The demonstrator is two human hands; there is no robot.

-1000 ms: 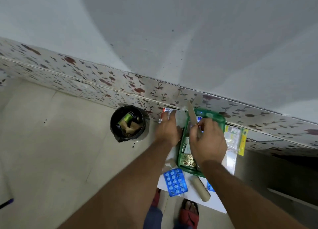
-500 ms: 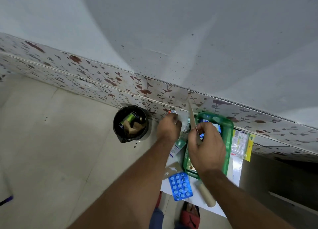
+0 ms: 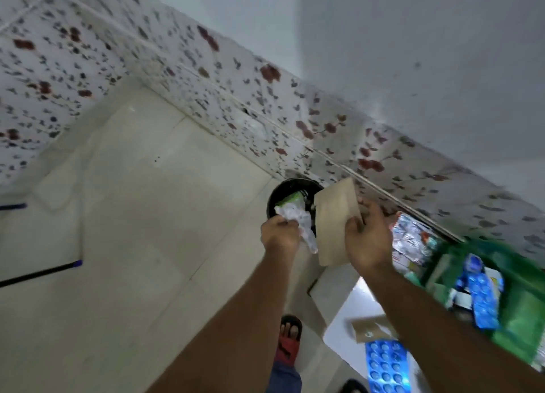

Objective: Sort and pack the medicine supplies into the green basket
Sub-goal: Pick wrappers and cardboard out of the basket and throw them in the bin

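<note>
My left hand (image 3: 280, 233) grips a crumpled clear plastic wrapper (image 3: 298, 218) just over the black bin (image 3: 283, 190). My right hand (image 3: 368, 239) holds a flat brown paper envelope (image 3: 334, 224) upright beside the bin. The green basket (image 3: 519, 304) sits at the right on the white table (image 3: 351, 324), with a blue blister strip (image 3: 483, 298) and other packs inside. Silver sachets (image 3: 413, 239) lie between my right hand and the basket. Another blue blister pack (image 3: 386, 366) lies near the table's front.
The bin stands on the tiled floor against a flower-patterned wall (image 3: 206, 77). A small brown packet (image 3: 371, 327) lies on the table. My foot in a red sandal (image 3: 290, 339) is below. A dark stick (image 3: 41, 271) lies on the floor at left.
Both hands have left the basket and swung left to the bin. The left hand now carries the plastic wrapper and the right the brown envelope. The camera has tilted and turned left.
</note>
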